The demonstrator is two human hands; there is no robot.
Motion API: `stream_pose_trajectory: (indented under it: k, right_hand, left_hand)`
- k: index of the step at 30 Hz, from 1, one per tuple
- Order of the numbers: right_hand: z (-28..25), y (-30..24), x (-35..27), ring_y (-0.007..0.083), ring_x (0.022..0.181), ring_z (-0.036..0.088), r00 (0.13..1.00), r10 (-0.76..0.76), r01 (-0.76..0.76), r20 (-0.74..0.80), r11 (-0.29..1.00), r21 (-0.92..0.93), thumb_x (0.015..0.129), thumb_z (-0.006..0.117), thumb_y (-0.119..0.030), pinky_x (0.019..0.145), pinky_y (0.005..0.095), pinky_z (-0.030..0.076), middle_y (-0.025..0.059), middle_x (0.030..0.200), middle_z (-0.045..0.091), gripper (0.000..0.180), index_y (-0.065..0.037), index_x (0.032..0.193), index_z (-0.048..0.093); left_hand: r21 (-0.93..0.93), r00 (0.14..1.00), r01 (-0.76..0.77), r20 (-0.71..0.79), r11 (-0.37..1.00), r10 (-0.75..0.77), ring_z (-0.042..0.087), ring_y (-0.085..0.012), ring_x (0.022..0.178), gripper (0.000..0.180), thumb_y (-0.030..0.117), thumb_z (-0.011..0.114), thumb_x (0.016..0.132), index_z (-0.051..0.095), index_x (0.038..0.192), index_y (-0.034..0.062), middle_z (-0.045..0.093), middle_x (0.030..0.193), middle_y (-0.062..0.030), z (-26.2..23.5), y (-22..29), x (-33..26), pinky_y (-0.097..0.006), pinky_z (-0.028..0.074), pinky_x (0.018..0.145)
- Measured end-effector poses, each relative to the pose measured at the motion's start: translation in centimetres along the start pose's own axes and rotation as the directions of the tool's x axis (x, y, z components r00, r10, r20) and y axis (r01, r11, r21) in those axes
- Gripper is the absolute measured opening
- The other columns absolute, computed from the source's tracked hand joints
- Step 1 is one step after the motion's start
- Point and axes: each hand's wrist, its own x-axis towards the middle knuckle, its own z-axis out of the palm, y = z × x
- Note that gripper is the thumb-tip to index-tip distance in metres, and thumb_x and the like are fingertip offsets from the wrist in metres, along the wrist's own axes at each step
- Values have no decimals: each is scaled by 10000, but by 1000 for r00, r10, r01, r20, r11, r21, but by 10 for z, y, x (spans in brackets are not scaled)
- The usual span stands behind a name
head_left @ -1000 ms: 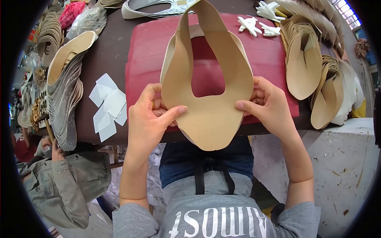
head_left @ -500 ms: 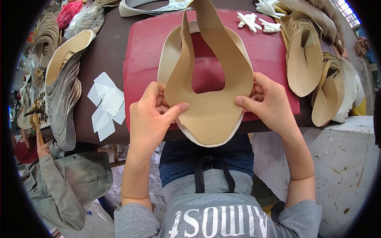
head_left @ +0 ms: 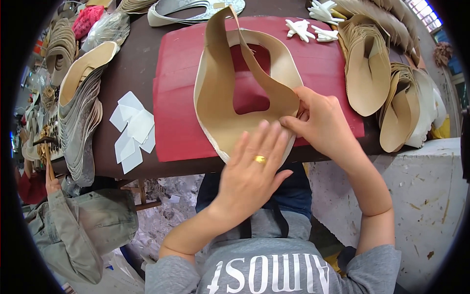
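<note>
pressing the tan upper down onto its lining, a few tips

the tan u-shaped leather shoe upper piece (head_left: 223,105) sits on the red rectangular work mat (head_left: 181,98), right at the near edge of the dark brown table (head_left: 129,68), with a cream lining layer (head_left: 289,68) peeking out under it. one strap of the tan piece curls up off the mat, so it's not flat yet.

left hand (head_left: 252,169) lies flat, fingers together and stretched out, palm pressing the rounded toe end. right hand (head_left: 320,125) has thumb and fingertips closed in a pinch on the right edge where the two layers meet.

my take on doing this bit well:
- keep the flat hand as the anchor so the toe end can't slide
- line up the pinched edge with the lining first, then smooth outward from the toe
- that lifted strap looks like the spot where a wrinkle or offset could creep in, so ease it down last
- the toe end hangs a bit past the mat's edge, so i'd press gently there

stacks of similar tan cut pieces (head_left: 367,73) sit to the right, white paper cutouts (head_left: 132,130) to the left, well apart from the work.
</note>
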Motion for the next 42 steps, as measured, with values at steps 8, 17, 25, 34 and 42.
stream_pose_trajectory:
  k: [8, 17, 25, 34, 42]
  right_hand:
    - [-35, 20, 35, 94, 611, 563, 991, -130, 131, -41, 991, 12, 710, 658, 45, 574, 208, 468, 52, 713, 649, 241, 47, 951, 663]
    - [-37, 30, 58, 158, 626, 607, 981, -187, 185, -55, 982, -25, 718, 645, 28, 569, 262, 500, 90, 729, 673, 139, 38, 852, 680]
    - [-41, 22, 70, 178, 571, 562, 991, -129, 135, 47, 980, -143, 715, 631, 38, 550, 296, 482, 102, 717, 663, 123, 46, 834, 661]
    - [-39, 39, 64, 191, 530, 518, 879, -467, 420, -101, 856, -302, 717, 669, 13, 532, 306, 453, 101, 688, 646, 114, 40, 825, 643]
    - [-34, 32, 55, 249, 555, 542, 850, -496, 441, -177, 854, -276, 695, 649, 30, 558, 348, 468, 142, 714, 648, 141, 65, 827, 618]
  left_hand:
    - [28, 997, -10, 71, 1000, 8, 508, -259, 1201, 581, 213, 676, 793, 515, 1309, 0, 521, 1375, -139, 2, 3, 6, -364, 399, 983]
    - [172, 1000, 25, -6, 985, -24, 522, -253, 921, 552, 274, 651, 794, 547, 1264, 5, 549, 1336, -138, 26, 2, 24, -336, 435, 791]
    - [196, 996, 89, -1, 976, -91, 489, -267, 815, 504, 251, 633, 790, 571, 1230, 14, 568, 1308, -118, 29, -3, 49, -356, 445, 720]
    - [135, 1000, -29, 6, 990, 28, 503, -269, 825, 481, 269, 601, 825, 564, 1255, 55, 569, 1307, -89, 33, -18, 26, -340, 453, 714]
    - [257, 994, 110, -46, 960, -102, 526, -270, 925, 476, 181, 595, 805, 550, 1252, 24, 567, 1302, -100, 39, -6, 63, -336, 475, 762]
